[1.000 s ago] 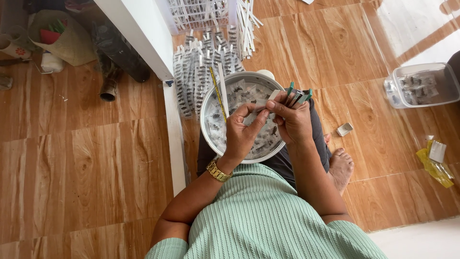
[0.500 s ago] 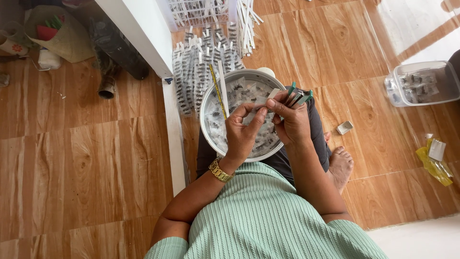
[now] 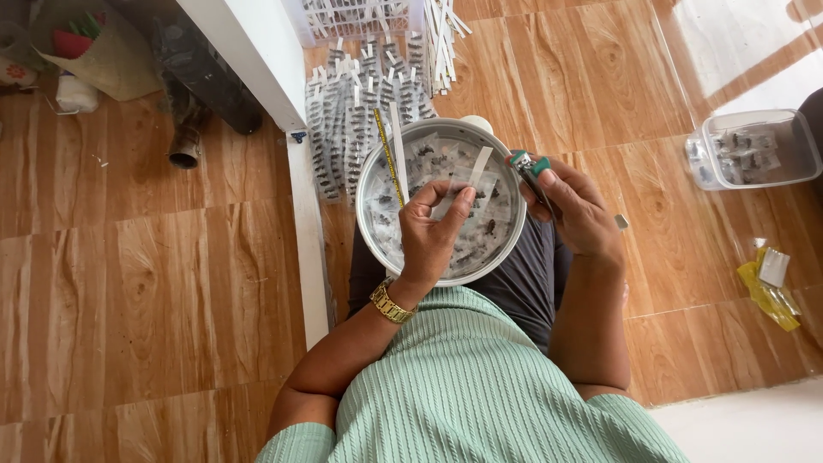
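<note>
Hands now apart: left hand (image 3: 435, 233) fingers pinching small clear packet (image 3: 446, 194), white strip (image 3: 480, 165) upright.

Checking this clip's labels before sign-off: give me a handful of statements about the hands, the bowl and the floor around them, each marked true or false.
1. The left hand pinches a small clear packet above the metal bowl. True.
2. The right hand is empty. False: it holds a green-handled tool.
3. The bowl rests on the person's lap. True.
4. The clear plastic box sits on the person's left. False: it lies on the floor to the right.
5. A gold wristwatch is on the left wrist. True.
</note>
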